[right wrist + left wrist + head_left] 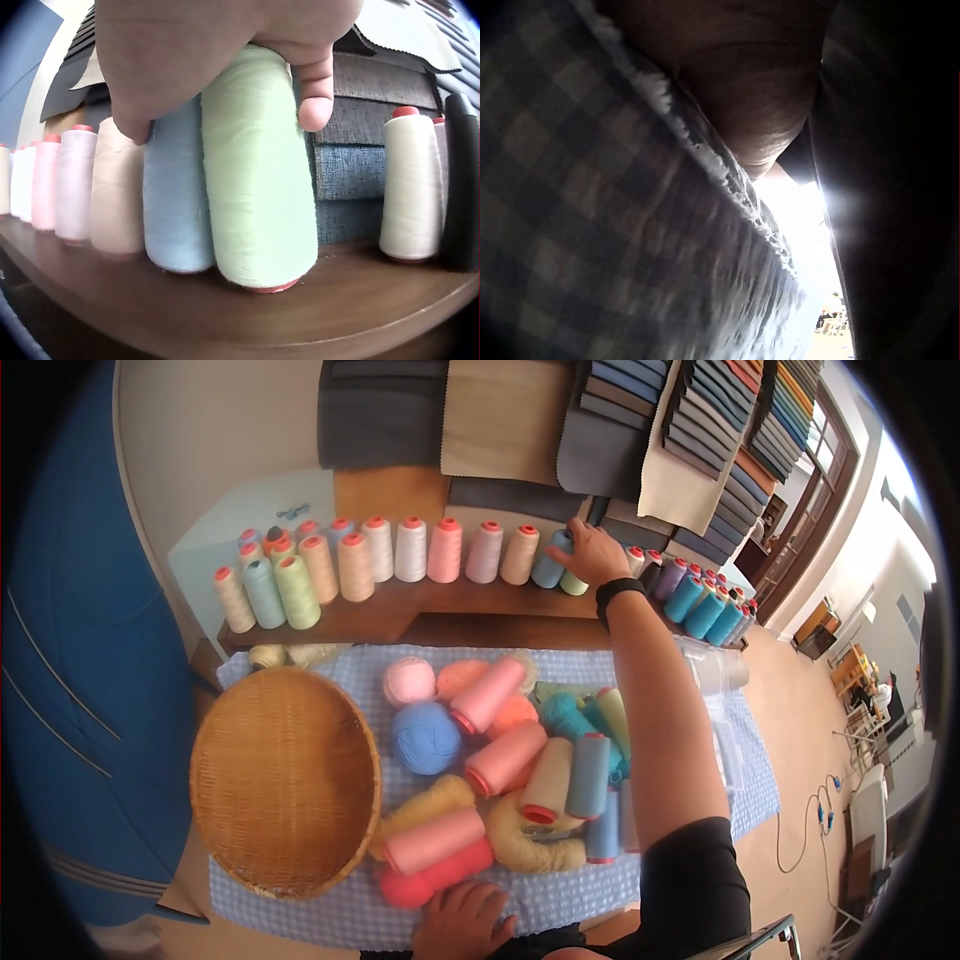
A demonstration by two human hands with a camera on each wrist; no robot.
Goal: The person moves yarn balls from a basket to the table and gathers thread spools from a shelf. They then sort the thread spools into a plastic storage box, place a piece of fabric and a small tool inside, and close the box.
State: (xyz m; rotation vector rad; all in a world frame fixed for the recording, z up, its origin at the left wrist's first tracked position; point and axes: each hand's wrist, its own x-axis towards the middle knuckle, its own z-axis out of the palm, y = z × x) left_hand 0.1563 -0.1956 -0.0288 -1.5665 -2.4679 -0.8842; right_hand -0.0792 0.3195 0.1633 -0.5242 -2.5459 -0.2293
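Note:
At the shelf my right hand [597, 555] grips a pale green thread cone [259, 180] by its top from above. A blue thread cone [176, 191] stands right beside it, partly covered by the hand. In the right wrist view, the digits come down on both sides of this pair. A peach cone [520, 556] is the neighbour on the left. My left hand [465, 922] rests at the near edge of the checked cloth [300, 915], fingers extended, just below a red yarn skein [437, 872]. The left wrist view is dark, with cloth edge and skin showing.
Several thread cones line the wooden shelf [385, 615], with turquoise cones [705, 615] at its right end. A round wicker basket [285, 780] sits left on the cloth. Yarn balls, including a blue one [427, 738], and loose cones lie mid-table. Fabric swatches [505, 420] hang behind.

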